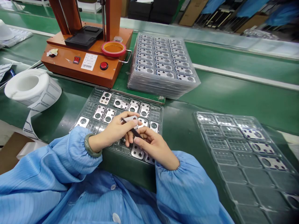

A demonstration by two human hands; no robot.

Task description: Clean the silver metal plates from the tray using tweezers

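Note:
Above a clear plastic tray (90, 109) of small metal plates, my two hands meet. My left hand (118, 128) is closed on a metal plate (130, 119), whose silvery face shows between the fingers. A thin dark tool (135, 132) slants across the plate, pinched in my right hand (155, 144). The tool's upper end touches or lies beside my left fingers. Under my hands, several loose plates lie in the tray at differing angles, such as one plate (109, 115) left of my fingers. My hands hide the tray's middle.
An orange press (79, 67) with red tape (113, 49) on it stands behind left. A roll of white labels (30, 85) is at the left. Behind the hands rises a stack of filled trays (161, 84). Another tray (245, 172) with several plates lies at the right.

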